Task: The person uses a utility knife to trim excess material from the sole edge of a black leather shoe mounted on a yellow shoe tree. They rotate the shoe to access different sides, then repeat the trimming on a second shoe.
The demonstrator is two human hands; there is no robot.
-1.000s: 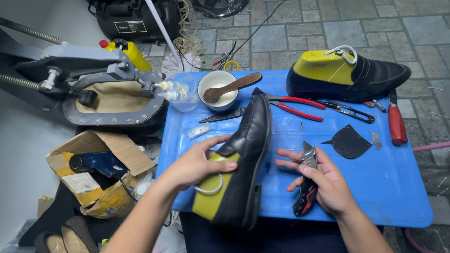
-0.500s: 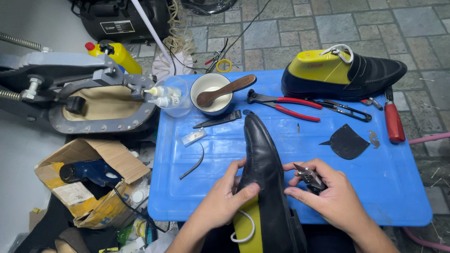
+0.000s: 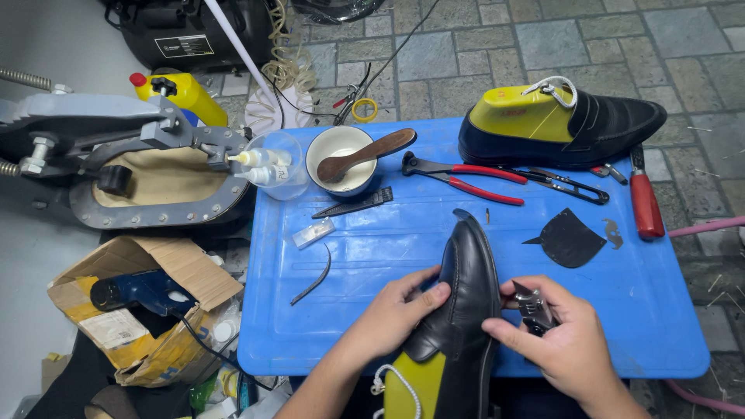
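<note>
A black leather shoe (image 3: 464,295) on a yellow last (image 3: 407,388) lies toe-away on the blue table (image 3: 388,256). My left hand (image 3: 396,310) grips the shoe's left side, thumb on the upper. My right hand (image 3: 555,341) presses against its right side while holding a pair of metal pincers (image 3: 531,306) in the palm.
A second black shoe on a yellow last (image 3: 559,120) stands at the far right. Red-handled pliers (image 3: 466,177), a bowl with a wooden spoon (image 3: 345,159), a black leather piece (image 3: 570,239) and a red-handled tool (image 3: 644,202) lie on the table. A cardboard box (image 3: 132,310) and a grey press (image 3: 132,163) sit left.
The shoe has been pulled nearer to me and straightened, toe pointing away. Both hands have closed in on its sides, the right still holding the pincers.
</note>
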